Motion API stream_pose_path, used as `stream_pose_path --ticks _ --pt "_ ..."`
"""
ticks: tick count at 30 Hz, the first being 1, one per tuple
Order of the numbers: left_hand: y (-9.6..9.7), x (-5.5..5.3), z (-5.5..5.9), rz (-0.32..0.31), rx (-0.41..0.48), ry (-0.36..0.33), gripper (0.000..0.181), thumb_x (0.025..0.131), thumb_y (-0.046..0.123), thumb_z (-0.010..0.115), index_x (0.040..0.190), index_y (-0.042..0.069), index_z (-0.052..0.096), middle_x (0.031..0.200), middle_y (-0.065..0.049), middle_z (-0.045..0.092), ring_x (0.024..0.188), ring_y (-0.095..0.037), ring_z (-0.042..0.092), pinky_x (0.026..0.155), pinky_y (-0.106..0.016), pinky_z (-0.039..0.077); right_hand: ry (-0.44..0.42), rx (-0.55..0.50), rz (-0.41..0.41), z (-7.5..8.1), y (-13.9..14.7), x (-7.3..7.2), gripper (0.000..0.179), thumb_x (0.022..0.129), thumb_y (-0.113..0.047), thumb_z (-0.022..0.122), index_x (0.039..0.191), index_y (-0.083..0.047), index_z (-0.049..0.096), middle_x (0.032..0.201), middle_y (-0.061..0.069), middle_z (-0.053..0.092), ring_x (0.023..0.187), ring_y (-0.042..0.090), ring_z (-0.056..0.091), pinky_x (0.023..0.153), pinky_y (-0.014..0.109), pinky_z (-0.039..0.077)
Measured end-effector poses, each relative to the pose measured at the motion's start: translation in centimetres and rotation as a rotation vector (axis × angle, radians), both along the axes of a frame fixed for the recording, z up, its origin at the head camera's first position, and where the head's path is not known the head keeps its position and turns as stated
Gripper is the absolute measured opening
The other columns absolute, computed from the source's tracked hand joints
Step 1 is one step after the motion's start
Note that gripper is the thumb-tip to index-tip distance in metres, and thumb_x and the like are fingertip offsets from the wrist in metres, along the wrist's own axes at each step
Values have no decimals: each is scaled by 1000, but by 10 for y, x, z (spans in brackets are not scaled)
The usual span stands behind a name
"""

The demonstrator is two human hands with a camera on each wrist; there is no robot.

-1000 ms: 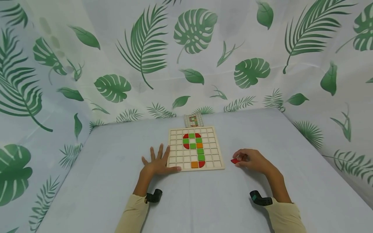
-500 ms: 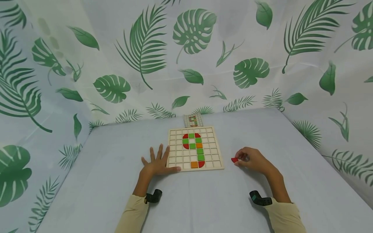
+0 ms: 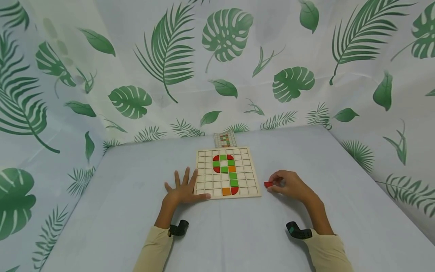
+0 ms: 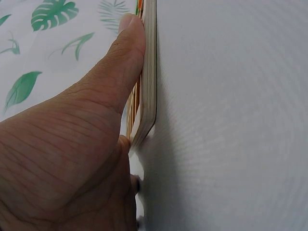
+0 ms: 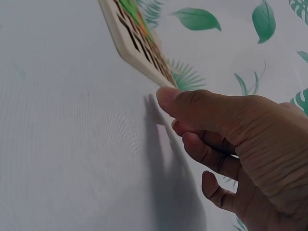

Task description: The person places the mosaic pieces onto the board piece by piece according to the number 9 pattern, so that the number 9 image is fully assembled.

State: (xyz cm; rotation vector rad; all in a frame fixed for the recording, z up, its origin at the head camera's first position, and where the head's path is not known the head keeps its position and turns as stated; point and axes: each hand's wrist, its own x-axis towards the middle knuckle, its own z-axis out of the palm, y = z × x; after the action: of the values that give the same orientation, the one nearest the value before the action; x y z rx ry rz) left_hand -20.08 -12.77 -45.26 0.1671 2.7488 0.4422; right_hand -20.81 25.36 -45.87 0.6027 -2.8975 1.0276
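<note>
A wooden grid board point(image 3: 246, 170) lies on the table, bearing red rounded, green point(image 3: 233, 183) and orange point(image 3: 226, 191) tiles laid out like a 9. My left hand point(image 3: 183, 192) rests spread at its near left corner. In the left wrist view, the thumb point(image 4: 120, 62) lies along the board's edge point(image 4: 150, 72). Just off the board's right side, my right hand point(image 3: 290, 185) pinches a red tile point(image 3: 267, 184) between thumb and fingertips. The right wrist view shows the same hand point(image 5: 231, 130) beside the board's corner point(image 5: 127, 53), with the tile hidden behind the fingers.
A small card point(image 3: 225, 139) with a matching 9 pattern stands behind the board. The pale table point(image 3: 136, 181) ends at a white curtain point(image 3: 251, 124) printed with green leaves. Each forearm wears a black wrist camera point(image 3: 299, 231).
My right hand, with the red tile, has shifted slightly left toward the board in the last half second. My left hand and the board have stayed in place.
</note>
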Motion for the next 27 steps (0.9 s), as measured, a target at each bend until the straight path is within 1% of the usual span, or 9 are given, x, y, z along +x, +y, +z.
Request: stream_pose_path --ticks 5,11,18,24,27 --pt "0 0 0 -2 -5 -5 111 79 76 57 159 22 4 165 -12 -9 147 -47 -16 104 -80 1 11 -2 36 1 -13 -4 24 78 -19 83 91 -4 69 85 1 67 80 13 57 71 27 50" --pt "0 0 1 -3 -5 -6 110 79 76 57 159 22 3 165 -12 -9 147 -47 -17 104 -81 1 -40 -21 58 2 -33 -7 26 78 -22 83 92 -5 69 84 0 66 80 13 56 72 26 50" --pt "-2 0 -1 -5 -3 -1 111 78 76 57 159 22 5 166 -12 -7 147 -48 -15 104 -81 1 -63 -56 123 4 -59 -9 25 79 -19 82 94 -5 68 84 -1 64 80 13 55 71 25 50" --pt "-1 -1 0 -2 5 1 110 78 75 58 159 23 5 166 -12 -7 147 -48 -16 104 -81 1 -43 -77 172 4 -78 -12 26 78 -20 83 93 -5 68 83 -1 64 78 12 55 70 23 48" --pt "-1 -1 1 -4 10 1 110 79 75 59 159 22 5 166 -12 -7 147 -48 -16 103 -81 1 -19 -67 201 3 -87 -14 28 77 -22 84 93 -6 68 84 -1 65 79 11 55 71 23 49"
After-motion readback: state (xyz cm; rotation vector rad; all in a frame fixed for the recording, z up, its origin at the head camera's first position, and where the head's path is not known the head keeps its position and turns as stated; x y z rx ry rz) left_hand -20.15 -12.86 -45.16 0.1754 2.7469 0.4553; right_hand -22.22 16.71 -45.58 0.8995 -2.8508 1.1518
